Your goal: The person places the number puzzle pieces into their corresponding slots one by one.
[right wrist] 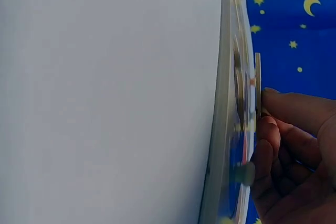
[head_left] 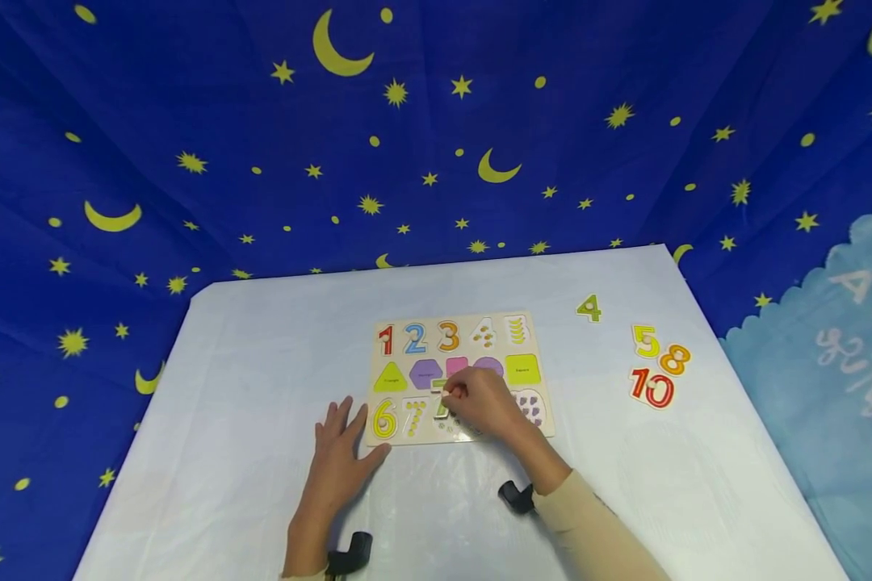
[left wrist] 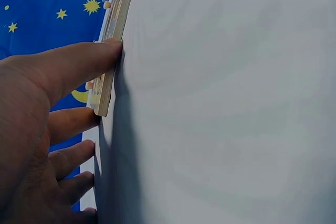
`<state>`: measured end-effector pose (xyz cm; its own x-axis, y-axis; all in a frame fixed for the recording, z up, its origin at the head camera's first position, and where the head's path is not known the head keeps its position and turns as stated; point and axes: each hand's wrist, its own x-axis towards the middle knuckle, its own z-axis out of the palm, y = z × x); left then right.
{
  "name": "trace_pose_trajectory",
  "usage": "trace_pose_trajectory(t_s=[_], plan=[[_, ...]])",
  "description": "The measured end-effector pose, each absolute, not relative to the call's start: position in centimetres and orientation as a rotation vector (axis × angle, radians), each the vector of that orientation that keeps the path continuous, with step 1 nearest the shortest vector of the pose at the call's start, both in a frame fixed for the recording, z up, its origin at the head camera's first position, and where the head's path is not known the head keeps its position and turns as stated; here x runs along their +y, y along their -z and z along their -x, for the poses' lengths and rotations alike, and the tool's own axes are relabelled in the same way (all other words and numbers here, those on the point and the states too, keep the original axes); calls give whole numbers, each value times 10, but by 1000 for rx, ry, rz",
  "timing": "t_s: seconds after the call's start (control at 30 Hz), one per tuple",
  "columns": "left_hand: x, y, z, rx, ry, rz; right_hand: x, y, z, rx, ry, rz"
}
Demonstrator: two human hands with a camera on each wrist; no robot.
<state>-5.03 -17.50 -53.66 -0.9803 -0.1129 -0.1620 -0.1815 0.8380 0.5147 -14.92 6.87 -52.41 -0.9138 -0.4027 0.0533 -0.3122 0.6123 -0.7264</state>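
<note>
R hand (head_left: 485, 399) pinching grn no. (head_left: 441, 410), over bd (head_left: 432, 336)

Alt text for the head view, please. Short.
A person's right hand pinches a green 7 piece over a number puzzle board on a white table; the left hand is spread at the board's near left corner. Loose number pieces 4, 5, 8 and 10 lie to the right. Behind hangs a blue moon-and-star backdrop.
</note>
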Motion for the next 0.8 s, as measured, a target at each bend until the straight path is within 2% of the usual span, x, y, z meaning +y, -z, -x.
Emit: trace_pose_trajectory(t_s=[0.8], plan=[[-177, 538, 51, 2890, -796, 220, 37, 531, 135, 2698, 1156, 719]])
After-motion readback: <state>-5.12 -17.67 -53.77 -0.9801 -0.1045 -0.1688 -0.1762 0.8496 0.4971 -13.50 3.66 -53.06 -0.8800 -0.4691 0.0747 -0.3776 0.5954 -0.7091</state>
